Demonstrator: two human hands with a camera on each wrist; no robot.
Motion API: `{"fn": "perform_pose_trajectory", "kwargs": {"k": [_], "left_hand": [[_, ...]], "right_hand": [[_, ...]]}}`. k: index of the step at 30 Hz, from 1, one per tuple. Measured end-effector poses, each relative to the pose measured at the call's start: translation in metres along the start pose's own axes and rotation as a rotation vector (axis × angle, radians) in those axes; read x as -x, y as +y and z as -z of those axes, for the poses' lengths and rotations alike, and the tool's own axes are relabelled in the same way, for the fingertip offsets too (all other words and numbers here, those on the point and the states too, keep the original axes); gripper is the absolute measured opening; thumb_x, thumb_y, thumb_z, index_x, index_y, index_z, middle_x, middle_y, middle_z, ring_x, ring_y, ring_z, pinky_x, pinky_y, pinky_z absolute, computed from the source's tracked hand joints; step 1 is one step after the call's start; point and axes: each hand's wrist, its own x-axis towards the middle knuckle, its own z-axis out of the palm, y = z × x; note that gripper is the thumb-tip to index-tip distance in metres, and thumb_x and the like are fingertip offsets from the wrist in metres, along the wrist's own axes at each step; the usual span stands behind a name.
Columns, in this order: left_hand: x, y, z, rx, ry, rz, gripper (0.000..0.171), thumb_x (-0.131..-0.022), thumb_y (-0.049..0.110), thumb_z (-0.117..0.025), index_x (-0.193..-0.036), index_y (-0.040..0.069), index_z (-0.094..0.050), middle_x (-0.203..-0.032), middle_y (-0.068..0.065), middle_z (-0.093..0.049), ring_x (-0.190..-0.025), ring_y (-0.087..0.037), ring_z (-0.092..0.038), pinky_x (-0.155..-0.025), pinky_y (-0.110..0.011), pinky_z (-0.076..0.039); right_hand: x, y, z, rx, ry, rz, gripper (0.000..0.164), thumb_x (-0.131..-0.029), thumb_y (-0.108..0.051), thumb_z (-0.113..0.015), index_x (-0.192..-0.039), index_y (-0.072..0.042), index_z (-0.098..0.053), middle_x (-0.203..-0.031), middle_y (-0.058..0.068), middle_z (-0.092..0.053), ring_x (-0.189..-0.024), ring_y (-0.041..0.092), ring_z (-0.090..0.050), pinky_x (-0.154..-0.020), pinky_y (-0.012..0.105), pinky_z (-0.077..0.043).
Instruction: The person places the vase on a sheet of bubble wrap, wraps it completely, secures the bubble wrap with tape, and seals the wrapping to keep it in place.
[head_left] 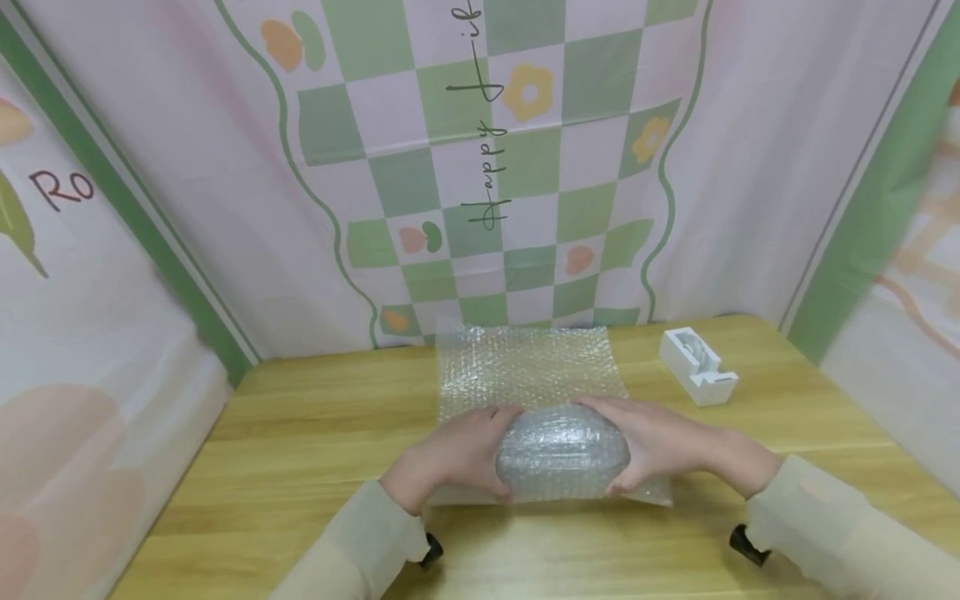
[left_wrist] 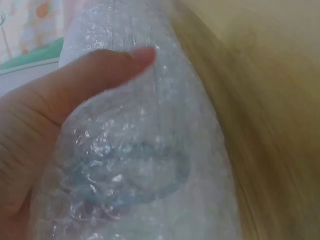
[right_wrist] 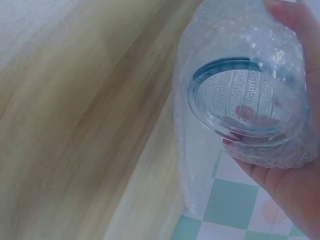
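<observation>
A clear ribbed glass vessel (right_wrist: 237, 97) lies on its side, rolled in bubble wrap (head_left: 528, 367). My left hand (head_left: 461, 450) grips the wrapped left end, its thumb lying over the plastic in the left wrist view. At the opposite end my right hand (head_left: 663, 442) holds the roll, thumb and fingers on either side. The vessel's round end shows uncovered in part in the right wrist view, with bubble wrap around it. Through the plastic in the left wrist view a ring-shaped outline is visible. Behind the roll, a flat length of the sheet spreads toward the back.
On the wooden table (head_left: 322, 433), a white tape dispenser (head_left: 697, 367) with a clear roll stands at the back right. A printed cloth (head_left: 487, 167) with green checks hangs along the table's back edge, and more cloth hangs at both sides.
</observation>
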Motion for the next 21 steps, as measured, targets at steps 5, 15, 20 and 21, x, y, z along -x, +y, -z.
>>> {"fn": "perform_pose_trajectory", "kwargs": {"k": [5,15,20,21], "left_hand": [[-0.001,0.002,-0.003,-0.044,0.010,0.006,0.109,-0.070,0.040,-0.094,-0.156,0.006,-0.037,-0.151,-0.012,-0.051,-0.135,-0.028,-0.051,-0.114,-0.039,-0.041],[0.001,0.004,-0.001,-0.069,-0.003,-0.010,0.106,-0.072,0.040,-0.092,-0.155,0.004,-0.038,-0.146,-0.014,-0.055,-0.130,-0.026,-0.056,-0.111,-0.035,-0.044],[0.001,0.003,0.000,-0.044,-0.030,0.007,0.107,-0.073,0.040,-0.092,-0.156,0.004,-0.035,-0.148,-0.014,-0.053,-0.132,-0.027,-0.054,-0.111,-0.036,-0.044],[0.001,0.003,0.000,-0.037,-0.037,0.011,0.108,-0.073,0.040,-0.092,-0.157,0.004,-0.035,-0.148,-0.014,-0.053,-0.133,-0.027,-0.053,-0.111,-0.037,-0.044]], "right_hand": [[-0.001,-0.001,0.003,0.008,-0.024,0.013,0.124,-0.060,-0.044,-0.095,-0.155,0.004,-0.032,-0.147,0.026,-0.050,-0.125,0.043,-0.056,-0.099,0.064,-0.049],[-0.001,-0.014,0.014,0.179,-0.008,-0.005,0.124,-0.061,-0.058,-0.091,-0.154,0.002,-0.035,-0.150,0.026,-0.047,-0.129,0.044,-0.052,-0.103,0.070,-0.041],[0.004,-0.021,0.013,0.335,0.039,0.026,0.119,-0.062,-0.059,-0.090,-0.152,0.001,-0.040,-0.152,0.022,-0.045,-0.134,0.043,-0.047,-0.106,0.070,-0.038],[0.005,-0.021,0.012,0.346,0.051,0.033,0.119,-0.062,-0.058,-0.090,-0.151,0.002,-0.040,-0.151,0.022,-0.046,-0.134,0.042,-0.048,-0.106,0.068,-0.039]]}}
